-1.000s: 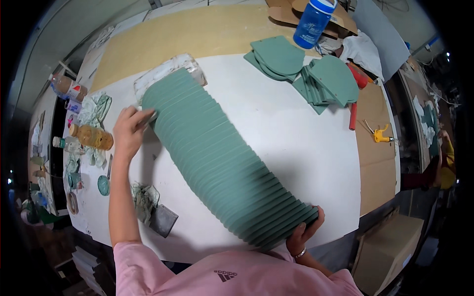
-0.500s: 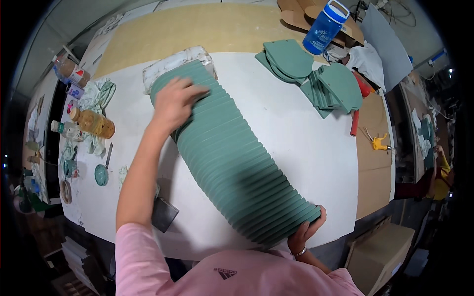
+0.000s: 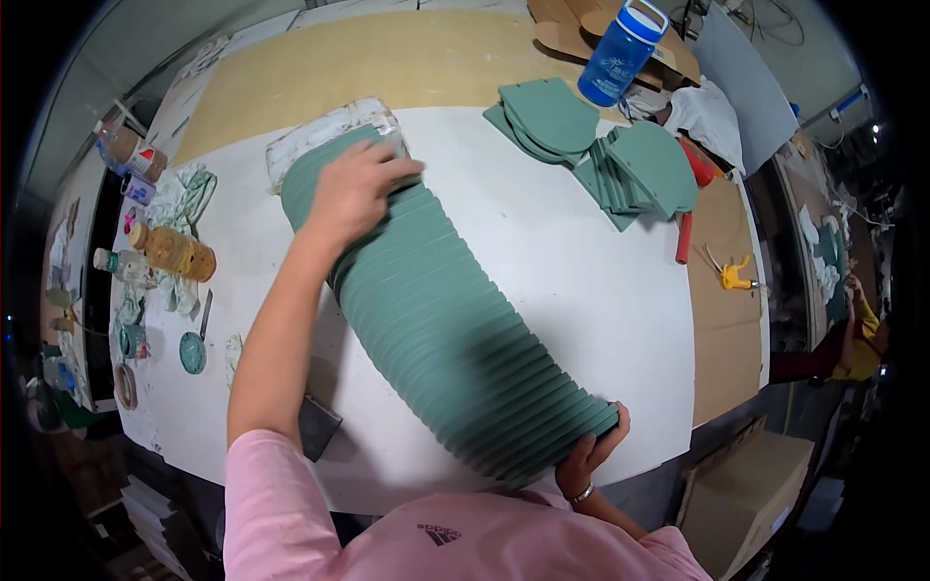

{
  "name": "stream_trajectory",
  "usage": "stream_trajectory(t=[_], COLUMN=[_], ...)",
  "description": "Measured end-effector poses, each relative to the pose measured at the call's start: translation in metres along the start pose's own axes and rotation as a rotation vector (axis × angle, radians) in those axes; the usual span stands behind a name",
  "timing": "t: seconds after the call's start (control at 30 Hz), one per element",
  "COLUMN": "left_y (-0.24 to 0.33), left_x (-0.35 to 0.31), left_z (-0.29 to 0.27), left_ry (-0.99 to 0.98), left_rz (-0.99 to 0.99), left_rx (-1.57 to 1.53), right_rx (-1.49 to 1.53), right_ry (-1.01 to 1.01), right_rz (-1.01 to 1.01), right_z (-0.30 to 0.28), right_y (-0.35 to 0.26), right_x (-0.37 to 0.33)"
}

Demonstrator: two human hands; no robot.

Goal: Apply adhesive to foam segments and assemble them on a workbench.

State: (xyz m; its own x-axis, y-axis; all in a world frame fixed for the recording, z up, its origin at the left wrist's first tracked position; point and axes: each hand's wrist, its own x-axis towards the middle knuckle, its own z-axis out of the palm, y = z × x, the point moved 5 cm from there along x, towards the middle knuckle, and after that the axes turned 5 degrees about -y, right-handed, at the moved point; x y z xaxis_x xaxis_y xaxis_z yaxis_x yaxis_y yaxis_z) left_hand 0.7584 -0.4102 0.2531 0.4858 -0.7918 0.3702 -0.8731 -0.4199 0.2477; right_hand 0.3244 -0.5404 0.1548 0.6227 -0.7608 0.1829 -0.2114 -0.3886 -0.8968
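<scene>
A long, curving row of thin green panels (image 3: 455, 324) leans like a fanned deck across the white table. Over its far part lies my left hand (image 3: 356, 194), fingers apart and bent, reaching across the panel edges; motion blurs them a little. My right hand (image 3: 591, 451) grips the row's near right end, thumb and fingers around the outermost panels. Behind the far end rests a whitish, stained block (image 3: 334, 121), partly covered by the panels.
More green panels, one stack (image 3: 552, 116) and one fanned pile (image 3: 654, 169), lie at the far right near a blue bottle (image 3: 620, 53). A yellow-handled tool (image 3: 738, 275) rests on cardboard. Leftward are an amber bottle (image 3: 179, 254), stained cloths and a round green dish (image 3: 193, 353).
My left hand has moved slightly right across the far panels. The right hand keeps its grip at the near end. The whole view has shifted a little.
</scene>
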Motion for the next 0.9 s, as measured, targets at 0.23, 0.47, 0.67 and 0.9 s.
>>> stream_trajectory(t=[0.23, 0.47, 0.67, 0.9], left_y=[-0.041, -0.046, -0.026, -0.028], left_x=[-0.085, -0.133, -0.174, -0.131], left_z=[-0.025, -0.029, -0.001, -0.016], left_ry=[0.028, 0.267, 0.232, 0.338], left_rz=[-0.25, -0.536, -0.562, -0.488], left_rx=[-0.067, -0.311, -0.188, -0.137], right_rx=[0.001, 0.019, 0.095, -0.02], right_ry=[0.022, 0.023, 0.058, 0.06], right_rz=[-0.001, 0.038, 0.071, 0.033], right_z=[-0.003, 0.0, 0.003, 0.001], right_y=[0.009, 0.009, 0.003, 0.001], right_x=[-0.002, -0.003, 0.001, 0.001])
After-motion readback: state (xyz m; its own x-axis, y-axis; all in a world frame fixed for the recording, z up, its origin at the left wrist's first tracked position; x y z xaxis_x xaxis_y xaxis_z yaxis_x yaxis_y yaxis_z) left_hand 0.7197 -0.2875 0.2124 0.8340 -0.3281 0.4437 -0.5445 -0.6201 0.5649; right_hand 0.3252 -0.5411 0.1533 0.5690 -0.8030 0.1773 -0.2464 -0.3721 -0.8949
